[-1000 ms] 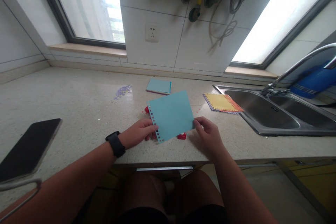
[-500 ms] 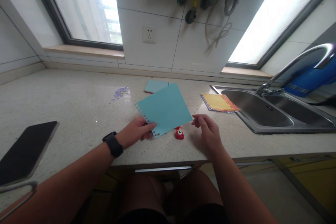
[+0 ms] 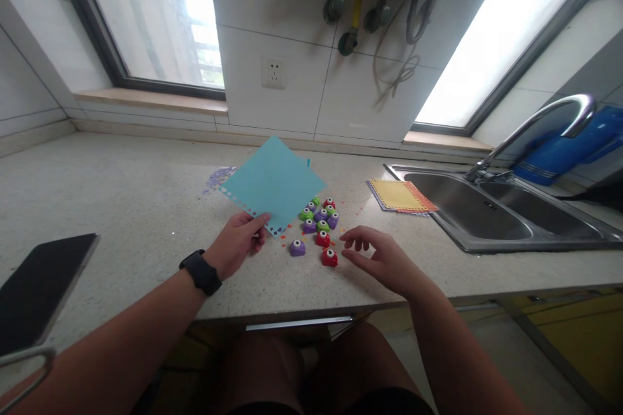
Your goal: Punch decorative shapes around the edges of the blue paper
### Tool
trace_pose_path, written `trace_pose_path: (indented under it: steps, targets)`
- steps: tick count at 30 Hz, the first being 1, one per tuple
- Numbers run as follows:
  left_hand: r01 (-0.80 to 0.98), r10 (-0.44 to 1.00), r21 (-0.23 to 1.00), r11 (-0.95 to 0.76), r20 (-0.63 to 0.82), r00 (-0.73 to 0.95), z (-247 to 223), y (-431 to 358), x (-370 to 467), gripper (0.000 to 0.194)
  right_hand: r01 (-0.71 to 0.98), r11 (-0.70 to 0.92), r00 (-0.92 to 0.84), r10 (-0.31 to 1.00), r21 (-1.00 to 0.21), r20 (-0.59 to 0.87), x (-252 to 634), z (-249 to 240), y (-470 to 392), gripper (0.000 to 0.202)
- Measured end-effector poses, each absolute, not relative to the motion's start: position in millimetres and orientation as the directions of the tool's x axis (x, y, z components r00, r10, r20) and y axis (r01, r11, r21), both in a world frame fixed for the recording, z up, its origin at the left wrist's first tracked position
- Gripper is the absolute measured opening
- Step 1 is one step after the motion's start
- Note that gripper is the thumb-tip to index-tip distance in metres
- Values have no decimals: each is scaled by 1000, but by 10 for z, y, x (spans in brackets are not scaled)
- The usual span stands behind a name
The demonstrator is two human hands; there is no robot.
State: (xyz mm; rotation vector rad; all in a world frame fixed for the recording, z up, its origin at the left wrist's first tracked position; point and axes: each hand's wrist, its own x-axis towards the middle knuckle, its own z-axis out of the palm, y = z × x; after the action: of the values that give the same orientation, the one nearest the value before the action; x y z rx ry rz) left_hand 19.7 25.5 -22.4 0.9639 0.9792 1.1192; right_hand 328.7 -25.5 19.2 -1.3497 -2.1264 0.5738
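A light blue paper sheet [image 3: 275,185] is pinched at its lower corner by my left hand [image 3: 239,240]. Small shapes are punched along its lower left edge. My right hand [image 3: 377,256] hovers with fingers apart and nothing in it, just right of a red craft punch [image 3: 329,257]. Another red punch [image 3: 322,238] sits slightly farther back, and a purple punch [image 3: 297,248] lies below the sheet's corner. Several more red, green and purple punches cluster behind them, beside the sheet's right edge. Small orange paper bits lie around the punches.
Yellow and orange sheets with punched edges [image 3: 402,196] lie by the metal sink [image 3: 467,214]. Purple paper bits [image 3: 219,177] are scattered at the back left, partly behind the blue sheet. A dark tablet-like object [image 3: 46,285] rests at the far left.
My left hand has carried the blue sheet leftward, uncovering the cluster of punches. My right hand has come off the sheet's right corner, and its fingers have spread. The view has shifted slightly.
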Motion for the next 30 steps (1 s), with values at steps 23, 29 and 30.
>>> trace_pose_path:
  steps: [23,29,30]
  targets:
    - [-327,986,931,165,-155,56,-193,257,209,39,917,320,-257,931,-237,259,2388,-44,135,19]
    - [-349,987,923,160,-150,55,-195,250,204,38,904,247,-120,929,-348,350,2754,204,469,17]
    - [-356,988,921,157,-148,54,-195,248,204,37,912,269,-152,922,-309,355,2825,235,552,18]
